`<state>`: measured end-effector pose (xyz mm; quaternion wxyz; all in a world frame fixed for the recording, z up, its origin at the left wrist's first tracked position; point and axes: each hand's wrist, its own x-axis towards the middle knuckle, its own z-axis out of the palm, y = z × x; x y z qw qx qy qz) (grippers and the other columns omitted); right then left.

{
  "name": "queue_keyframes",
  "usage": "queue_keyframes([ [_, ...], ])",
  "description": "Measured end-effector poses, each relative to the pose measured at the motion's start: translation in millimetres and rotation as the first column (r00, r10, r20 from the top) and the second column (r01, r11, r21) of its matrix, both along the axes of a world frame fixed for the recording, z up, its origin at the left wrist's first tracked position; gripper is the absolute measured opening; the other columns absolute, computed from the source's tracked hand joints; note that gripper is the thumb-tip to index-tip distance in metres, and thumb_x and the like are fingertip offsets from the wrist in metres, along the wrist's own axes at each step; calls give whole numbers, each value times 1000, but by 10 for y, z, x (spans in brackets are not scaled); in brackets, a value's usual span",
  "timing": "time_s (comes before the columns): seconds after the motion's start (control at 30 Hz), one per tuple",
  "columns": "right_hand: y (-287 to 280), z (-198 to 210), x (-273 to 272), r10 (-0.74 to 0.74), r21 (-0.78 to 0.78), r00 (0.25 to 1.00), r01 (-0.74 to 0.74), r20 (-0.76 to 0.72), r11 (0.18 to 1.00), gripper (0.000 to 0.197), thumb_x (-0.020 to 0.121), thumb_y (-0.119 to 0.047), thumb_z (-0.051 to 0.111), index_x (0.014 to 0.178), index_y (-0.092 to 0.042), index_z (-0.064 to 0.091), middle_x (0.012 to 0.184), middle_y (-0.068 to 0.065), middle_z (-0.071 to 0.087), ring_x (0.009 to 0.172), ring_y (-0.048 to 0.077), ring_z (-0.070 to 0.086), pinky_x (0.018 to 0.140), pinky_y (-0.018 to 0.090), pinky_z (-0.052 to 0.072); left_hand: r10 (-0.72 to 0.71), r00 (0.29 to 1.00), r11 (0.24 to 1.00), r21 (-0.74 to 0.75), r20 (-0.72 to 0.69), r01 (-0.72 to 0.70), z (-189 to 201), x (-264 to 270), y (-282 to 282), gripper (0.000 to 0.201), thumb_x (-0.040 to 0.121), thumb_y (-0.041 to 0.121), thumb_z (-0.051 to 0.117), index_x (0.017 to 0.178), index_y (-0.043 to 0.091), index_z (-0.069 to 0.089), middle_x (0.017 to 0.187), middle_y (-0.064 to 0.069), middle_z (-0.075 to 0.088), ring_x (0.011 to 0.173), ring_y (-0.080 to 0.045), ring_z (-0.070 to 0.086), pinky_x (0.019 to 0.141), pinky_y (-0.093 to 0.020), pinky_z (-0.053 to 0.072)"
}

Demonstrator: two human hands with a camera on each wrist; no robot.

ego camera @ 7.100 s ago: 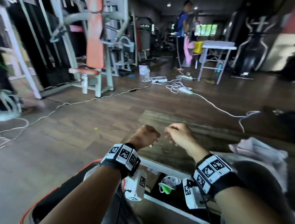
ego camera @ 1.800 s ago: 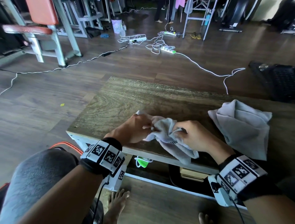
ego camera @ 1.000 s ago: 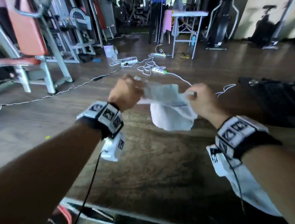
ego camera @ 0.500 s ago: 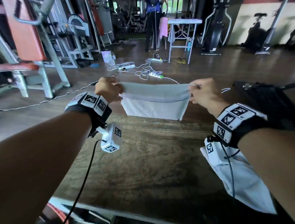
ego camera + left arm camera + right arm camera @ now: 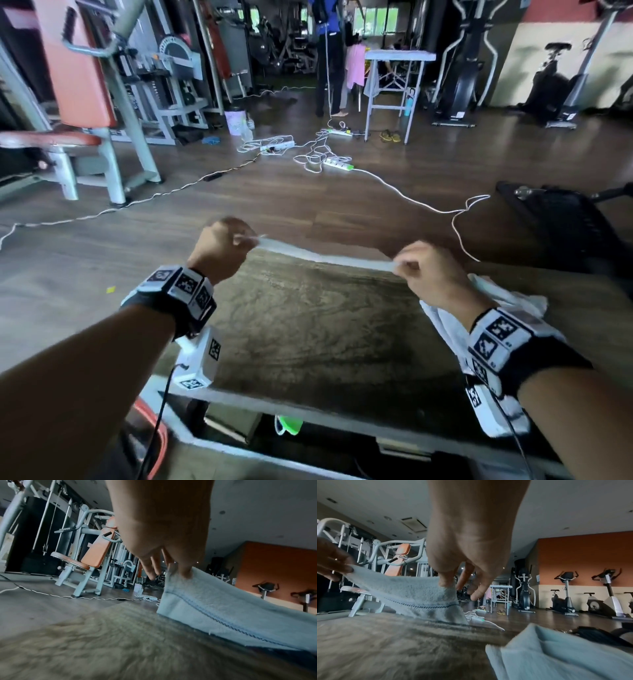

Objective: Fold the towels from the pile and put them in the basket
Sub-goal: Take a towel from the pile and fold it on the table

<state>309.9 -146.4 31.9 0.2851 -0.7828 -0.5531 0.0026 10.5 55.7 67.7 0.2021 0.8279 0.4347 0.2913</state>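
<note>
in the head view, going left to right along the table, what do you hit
left hand pinching one corner → towel stretched taut above the table → right hand pinching the other corner → second towel lying on the table's right side

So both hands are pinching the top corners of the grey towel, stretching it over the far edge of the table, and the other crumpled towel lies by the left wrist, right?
Not quite. The other towel lies by the right wrist, as the head view shows. The rest holds: the left hand and right hand pinch the grey towel, stretched over the table.
</note>
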Motion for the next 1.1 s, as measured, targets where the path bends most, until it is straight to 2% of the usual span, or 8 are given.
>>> queue_keyframes([
  [0.23,-725,-106,-501,171,-103,983,-178,-73,979,19,92,-15,67,74,-21,67,70,-7,66,70,10,62,70,30,46,-209,937,977,-110,-281,185,-239,-670,-463,8,89,16,69,84,22,75,77,-3,69,75,-23,67,66,-24,44],
  [0.4,-1125,-48,-739,164,-99,985,-170,-59,981,18,93,-10,60,77,-17,59,78,1,62,78,19,61,76,45,51,-211,950,974,-131,-228,185,-89,-1008,-828,13,87,23,72,78,31,71,64,14,63,52,9,56,51,-7,37],
  [0.5,-1371,27,-932,132,-110,986,-143,-98,984,16,94,0,56,79,-2,59,80,13,61,83,29,60,79,40,47,-254,939,964,-142,-230,226,-23,-1147,-1056,14,88,24,72,77,33,71,67,16,64,60,1,58,59,-13,42],
  [0.6,-1619,171,-1085,140,-149,978,-164,-154,975,21,98,-8,58,78,-4,63,73,-2,62,75,4,56,76,31,43,-282,931,938,-270,-232,217,100,-1258,-1298,11,92,21,68,91,11,74,75,1,69,61,-6,65,58,-9,49],
  [0.77,-1852,499,-1291,102,-236,983,-137,-156,962,22,100,-14,57,81,-8,66,84,0,67,92,14,56,73,11,36,-371,908,799,-565,-195,205,341,-1421,-1606,11,92,20,68,99,11,73,91,-16,75,71,-30,75,73,-46,62],
  [0.87,-1908,657,-1360,124,-366,974,-187,-189,912,25,101,-13,57,78,-21,64,76,-17,59,79,-12,46,68,-1,34,-391,902,770,-602,-185,211,460,-1515,-1670,14,94,19,67,103,9,72,96,-17,74,72,-30,75,73,-43,62],
  [0.97,-1882,686,-1361,103,-385,966,-191,-239,903,20,102,-16,56,85,-16,66,63,-15,65,68,-16,51,69,5,41,-345,934,765,-604,-93,222,516,-1572,-1573,13,95,17,65,100,7,72,96,-18,74,67,-29,74,69,-41,63],
  [1.1,-1624,548,-1236,83,-281,961,-158,-264,947,18,102,-18,56,86,-16,62,73,3,74,69,16,72,74,35,56,-259,966,817,-538,-21,207,323,-1494,-1344,10,94,14,65,91,10,73,78,-10,76,65,-26,74,62,-36,63],
])
